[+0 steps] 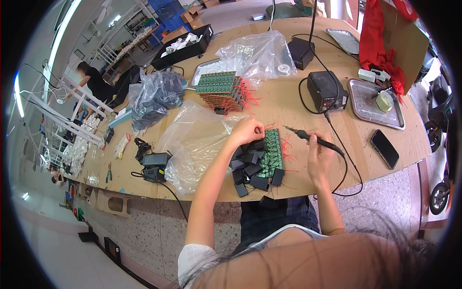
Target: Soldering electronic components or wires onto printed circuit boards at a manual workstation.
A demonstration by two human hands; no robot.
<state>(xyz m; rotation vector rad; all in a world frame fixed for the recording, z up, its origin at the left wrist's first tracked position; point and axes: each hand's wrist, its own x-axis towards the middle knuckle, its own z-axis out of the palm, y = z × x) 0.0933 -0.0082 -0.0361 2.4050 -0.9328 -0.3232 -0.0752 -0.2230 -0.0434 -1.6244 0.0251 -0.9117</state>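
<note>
My right hand (319, 155) is wrapped round a soldering iron (303, 135), its tip pointing left over the far end of a green circuit board panel (274, 149). Fingers pinched together, my left hand (249, 131) is at the panel's far left corner; whatever is between the fingertips is too small to make out. Several small black plastic cases (252, 168) lie heaped over the panel's left and near parts, with thin black wires among them. Red wires (288, 149) stick out along the panel's right side.
Beyond my hands stands a stack of green circuit boards (216, 84) with red wires. A soldering station (327, 91) and a metal tray (378, 103) are at the right, near a phone (384, 149). Clear plastic bags (192, 149), black adapters (154, 174) and pliers (109, 172) lie leftward.
</note>
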